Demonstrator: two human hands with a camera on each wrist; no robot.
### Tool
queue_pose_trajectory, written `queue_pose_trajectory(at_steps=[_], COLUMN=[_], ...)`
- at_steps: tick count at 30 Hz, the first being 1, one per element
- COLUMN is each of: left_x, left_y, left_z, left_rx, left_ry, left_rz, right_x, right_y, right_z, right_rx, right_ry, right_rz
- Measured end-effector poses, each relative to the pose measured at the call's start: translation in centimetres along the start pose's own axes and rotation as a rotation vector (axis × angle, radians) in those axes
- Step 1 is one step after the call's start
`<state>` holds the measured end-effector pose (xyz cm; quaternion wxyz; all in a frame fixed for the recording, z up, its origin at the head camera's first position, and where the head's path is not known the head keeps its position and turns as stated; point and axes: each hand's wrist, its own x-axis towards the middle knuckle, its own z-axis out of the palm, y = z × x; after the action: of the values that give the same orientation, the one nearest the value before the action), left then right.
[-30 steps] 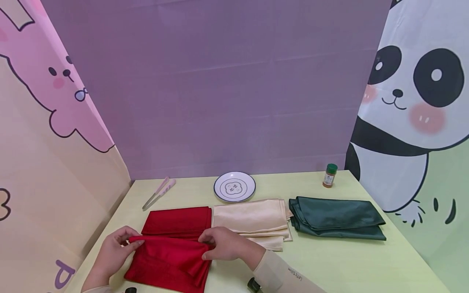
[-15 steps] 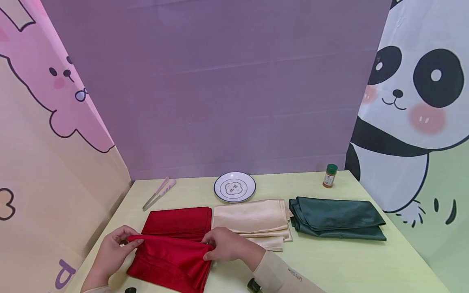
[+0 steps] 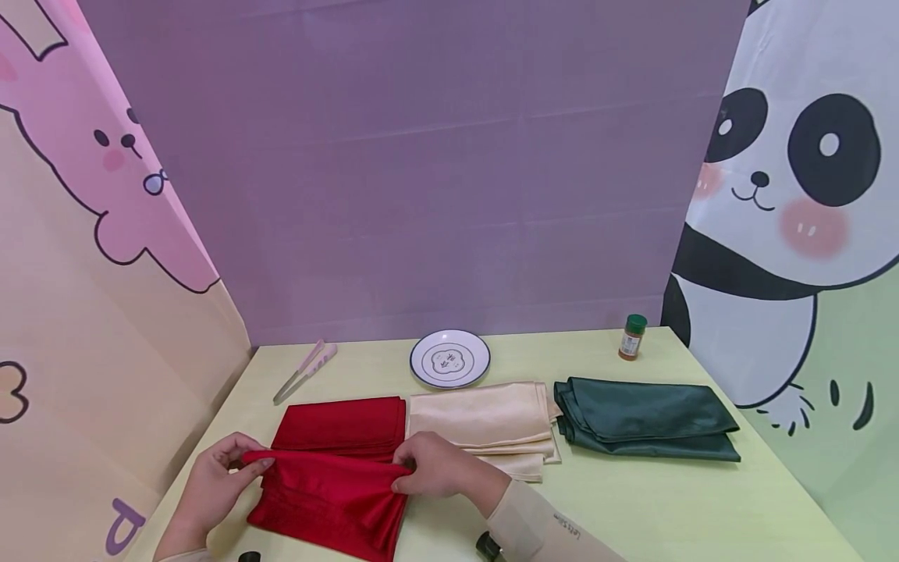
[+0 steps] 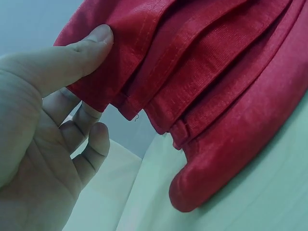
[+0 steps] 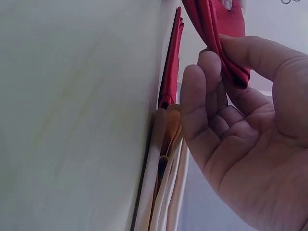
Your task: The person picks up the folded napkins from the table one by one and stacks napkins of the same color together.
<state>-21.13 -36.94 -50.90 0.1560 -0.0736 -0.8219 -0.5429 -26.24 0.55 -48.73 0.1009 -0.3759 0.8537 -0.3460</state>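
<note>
A glossy red cloth (image 3: pixel 330 499) hangs stretched between both hands near the table's front left, its top edge lifted. My left hand (image 3: pixel 218 484) pinches its upper left corner between thumb and fingers. In the left wrist view the red cloth (image 4: pixel 192 82) falls in several layered folds, with a rounded fold low by the table. At the upper right corner my right hand (image 3: pixel 438 468) pinches the cloth; the right wrist view shows the folded edge (image 5: pixel 236 72) between thumb and fingers. Just behind lies a second red cloth section (image 3: pixel 340 425), folded flat, overlapped by the lifted one.
A folded cream cloth (image 3: pixel 481 417) lies right of the red one, and a folded dark green cloth (image 3: pixel 646 417) farther right. Behind them are pink-handled tongs (image 3: pixel 305 372), a white plate (image 3: pixel 449 359) with a dark rim, and a green-capped jar (image 3: pixel 633 337) on the pale table (image 3: pixel 632 507).
My right hand has shifted slightly right, pulling the cloth's top edge straighter. The cloth's lower left corner has risen a little. My left hand stays nearly in place.
</note>
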Motion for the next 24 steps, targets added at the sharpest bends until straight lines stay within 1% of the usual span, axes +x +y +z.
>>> queue_pose_trajectory(at_steps=[8,14,24], left_x=[0.01,-0.01,-0.09], left_y=[0.04,0.22,0.46], left_z=[-0.04,-0.02,0.15], left_rx=[0.012,0.019,-0.016], left_ry=[0.006,0.009,-0.007], left_rz=[-0.001,-0.009,-0.013], right_x=[0.03,-0.08,-0.2], right_y=[0.32,0.14,0.01], right_z=[-0.14,-0.43,-0.9], right_rx=[0.006,0.068,0.161], right_ry=[0.036,0.039,0.072], right_rz=[0.02,0.06,0.065])
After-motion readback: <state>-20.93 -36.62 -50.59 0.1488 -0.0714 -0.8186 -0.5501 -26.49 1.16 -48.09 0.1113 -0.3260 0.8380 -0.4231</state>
